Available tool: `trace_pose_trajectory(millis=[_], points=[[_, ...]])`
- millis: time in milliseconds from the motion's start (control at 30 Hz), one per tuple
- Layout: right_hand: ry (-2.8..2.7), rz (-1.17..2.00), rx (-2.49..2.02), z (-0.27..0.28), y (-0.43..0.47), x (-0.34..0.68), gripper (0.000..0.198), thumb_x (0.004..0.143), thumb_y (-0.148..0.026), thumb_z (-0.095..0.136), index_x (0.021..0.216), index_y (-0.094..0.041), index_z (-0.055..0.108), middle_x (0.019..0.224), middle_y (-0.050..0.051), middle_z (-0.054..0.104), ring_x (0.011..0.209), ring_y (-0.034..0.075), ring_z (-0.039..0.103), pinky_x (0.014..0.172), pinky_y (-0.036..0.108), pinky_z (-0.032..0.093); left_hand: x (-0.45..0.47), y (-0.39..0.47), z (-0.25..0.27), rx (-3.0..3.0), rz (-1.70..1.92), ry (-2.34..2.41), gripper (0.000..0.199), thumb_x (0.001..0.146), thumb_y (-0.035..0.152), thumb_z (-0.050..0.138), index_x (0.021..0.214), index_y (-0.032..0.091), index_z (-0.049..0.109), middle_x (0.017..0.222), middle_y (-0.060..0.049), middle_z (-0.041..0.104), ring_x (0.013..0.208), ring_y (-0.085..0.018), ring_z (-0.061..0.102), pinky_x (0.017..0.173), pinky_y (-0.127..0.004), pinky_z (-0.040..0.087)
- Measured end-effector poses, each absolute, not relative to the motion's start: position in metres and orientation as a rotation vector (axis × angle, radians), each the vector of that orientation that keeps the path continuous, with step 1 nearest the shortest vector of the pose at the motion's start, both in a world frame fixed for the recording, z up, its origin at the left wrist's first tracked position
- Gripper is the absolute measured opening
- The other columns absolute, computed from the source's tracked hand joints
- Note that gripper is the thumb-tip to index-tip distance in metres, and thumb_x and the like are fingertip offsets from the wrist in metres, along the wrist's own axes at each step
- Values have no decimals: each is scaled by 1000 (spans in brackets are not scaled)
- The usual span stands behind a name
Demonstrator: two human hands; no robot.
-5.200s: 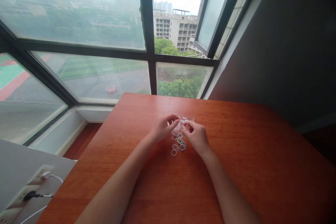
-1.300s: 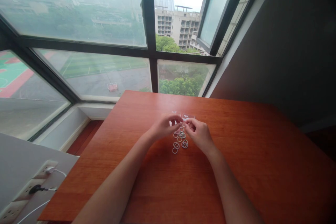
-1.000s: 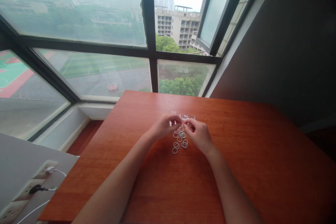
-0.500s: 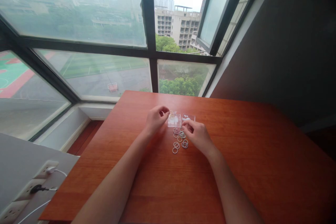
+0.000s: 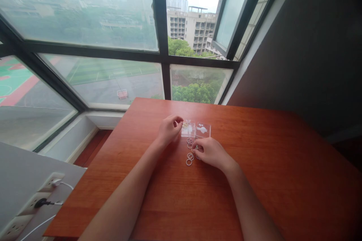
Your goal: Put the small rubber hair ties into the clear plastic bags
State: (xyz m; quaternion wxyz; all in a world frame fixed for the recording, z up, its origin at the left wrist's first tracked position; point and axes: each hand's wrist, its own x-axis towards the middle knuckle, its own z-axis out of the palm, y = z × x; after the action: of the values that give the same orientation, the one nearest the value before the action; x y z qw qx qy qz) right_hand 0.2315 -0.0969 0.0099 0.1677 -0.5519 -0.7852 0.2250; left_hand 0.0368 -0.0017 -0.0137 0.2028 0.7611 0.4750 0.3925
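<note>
Rings (image 5: 190,157) in a loose scatter on the red-brown table (image 5: 266,180), just below a clear box (image 5: 191,133). Left hand (image 5: 169,130) at the box's left edge, next to yellow rings (image 5: 185,124) inside; cannot tell whether clamped on any. Right hand (image 5: 211,151) apart from it, curled over the scatter, pale green patch (image 5: 197,147) between thumb and fingers; cannot tell whether pinched or merely covered. Unlike half a second ago, right hand lower, over more of the rings, clear lid (image 5: 203,128) beside the box fully uncovered, yellow rings lower.
</note>
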Motion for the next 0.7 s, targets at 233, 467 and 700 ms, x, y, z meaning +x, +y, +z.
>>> trace_pose_trajectory(millis=[233, 467, 700], points=[[-2323, 540, -1637, 7, -98, 222, 11, 77, -17, 59, 75, -23, 68, 73, -1, 67, 63, 12, 55, 56, 22, 27, 40, -6, -8, 2132, 1103, 1318, 11, 81, 17, 57, 83, 17, 67, 78, -1, 66, 63, -11, 54, 62, -23, 44], [-2231, 536, -1631, 8, -96, 223, 9, 77, -19, 60, 75, -24, 68, 68, -3, 64, 59, 10, 52, 54, 22, 26, 43, -7, -7, 2152, 1111, 1260, 13, 81, 16, 55, 86, 18, 67, 81, -2, 67, 65, -11, 56, 63, -22, 45], [-1918, 479, -1589, 5, -88, 230, 11, 80, -25, 57, 81, -21, 67, 59, -3, 57, 56, 11, 50, 57, 21, 33, 52, -15, -3, 2140, 1073, 1077, 17, 79, 12, 54, 89, 17, 67, 77, -1, 67, 63, -10, 56, 59, -20, 44]])
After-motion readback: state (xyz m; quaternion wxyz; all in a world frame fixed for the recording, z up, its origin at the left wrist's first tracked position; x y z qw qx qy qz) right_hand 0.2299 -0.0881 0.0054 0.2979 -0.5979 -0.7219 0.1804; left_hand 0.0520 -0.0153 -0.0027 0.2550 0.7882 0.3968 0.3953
